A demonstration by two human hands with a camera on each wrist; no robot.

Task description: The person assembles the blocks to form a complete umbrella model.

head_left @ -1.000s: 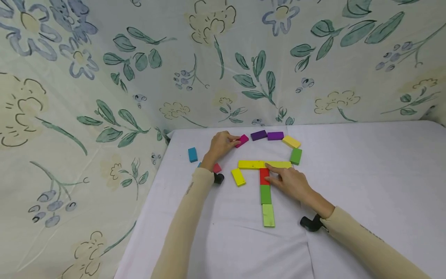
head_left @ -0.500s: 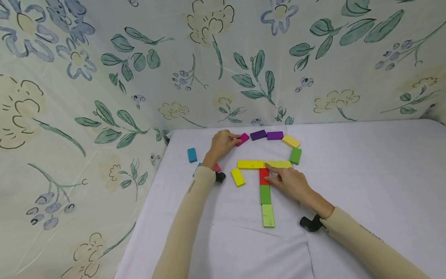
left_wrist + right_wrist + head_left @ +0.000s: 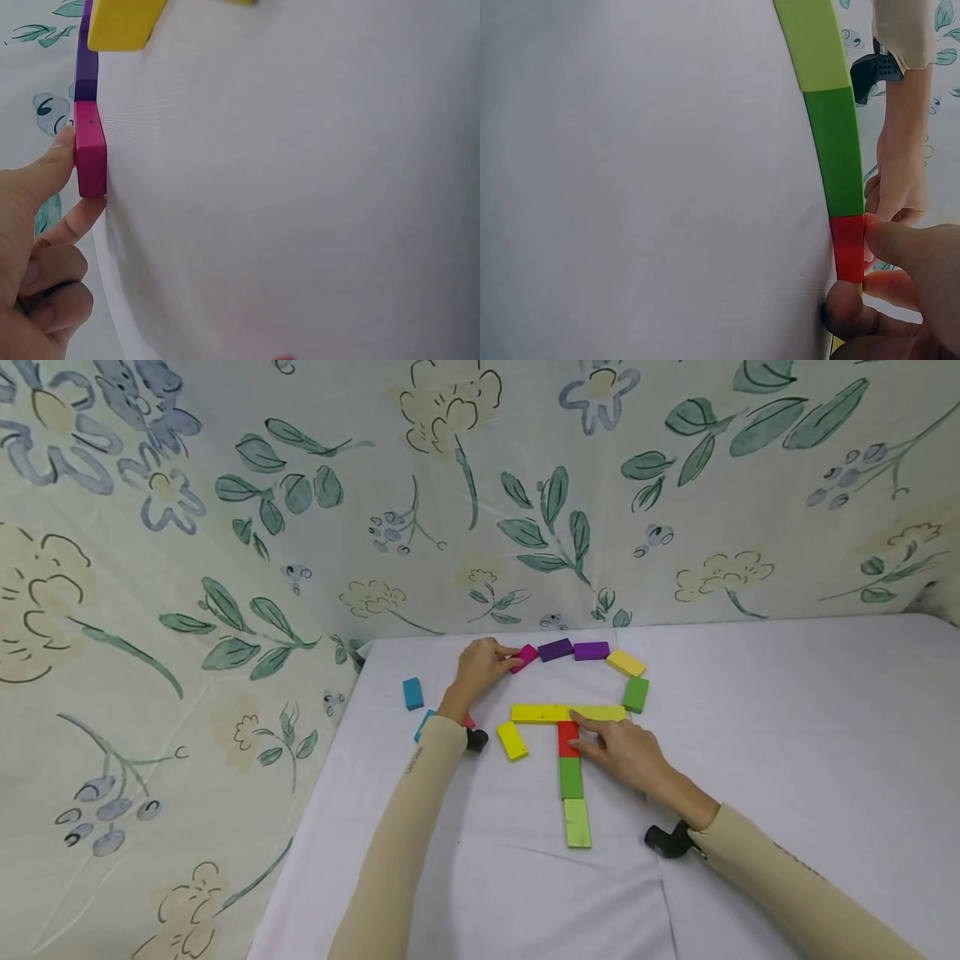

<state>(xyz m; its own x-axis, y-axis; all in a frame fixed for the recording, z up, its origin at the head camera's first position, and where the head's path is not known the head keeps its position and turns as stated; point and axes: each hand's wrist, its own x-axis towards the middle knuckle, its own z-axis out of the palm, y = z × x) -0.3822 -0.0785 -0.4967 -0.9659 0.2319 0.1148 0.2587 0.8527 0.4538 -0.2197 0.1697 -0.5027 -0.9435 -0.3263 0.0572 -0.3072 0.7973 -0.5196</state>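
Note:
My left hand (image 3: 480, 668) pinches a magenta block (image 3: 527, 657) by its near-left end, thumb against one side and index fingertip at its end. In the left wrist view the magenta block (image 3: 91, 154) meets the end of a dark purple block (image 3: 87, 75). My right hand (image 3: 628, 750) rests over the join of a T of blocks. Its thumb touches the side of the red block (image 3: 847, 247), and its index finger lies on the left end of a pale yellow-green block (image 3: 603, 712). Left of that lies a yellow block (image 3: 538, 714).
Beyond the T curve a purple block (image 3: 592, 651), a pale yellow block (image 3: 626, 663) and a green block (image 3: 636, 695). A loose yellow block (image 3: 513, 742) and blue block (image 3: 412, 693) lie left. My left forearm partly hides a pink block (image 3: 469, 721). White cloth (image 3: 787, 735) covers the table.
My left hand has slid the magenta block slightly right, closing the gap to the dark purple block. My right hand stays in place.

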